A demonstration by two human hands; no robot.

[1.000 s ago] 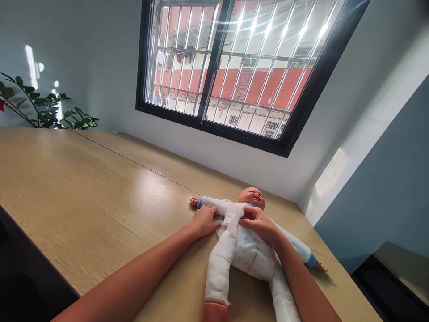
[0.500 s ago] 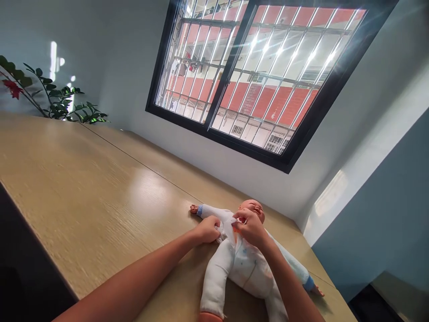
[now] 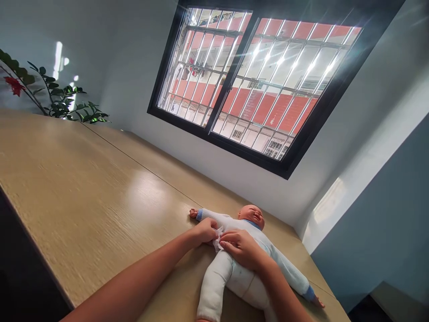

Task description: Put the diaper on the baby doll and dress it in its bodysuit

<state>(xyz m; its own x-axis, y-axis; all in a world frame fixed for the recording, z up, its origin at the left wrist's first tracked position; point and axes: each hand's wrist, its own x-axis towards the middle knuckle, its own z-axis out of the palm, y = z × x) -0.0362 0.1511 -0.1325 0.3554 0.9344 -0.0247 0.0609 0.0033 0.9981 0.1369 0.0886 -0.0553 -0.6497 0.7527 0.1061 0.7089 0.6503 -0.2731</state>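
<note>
Doll [image 3: 241, 278], adjusting step apparently; left hand [image 3: 205, 230] pinches white fabric [image 3: 217, 243], right hand [image 3: 244, 248] touches it, grip unclear; next likely needs steady fingertips

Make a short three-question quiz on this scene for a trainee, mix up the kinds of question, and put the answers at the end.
1. Multiple choice: what colour are the cuffs on the doll's sleeves?
A) Green
B) Blue
C) Black

2. True or false: the doll lies face down on the table.

3. Which hand is over the doll's belly, the left hand or the right hand?

Key:
1. B, blue.
2. False; the doll lies on its back, face up.
3. The right hand; the left hand is at the doll's side, by the bunched white cloth.
</note>
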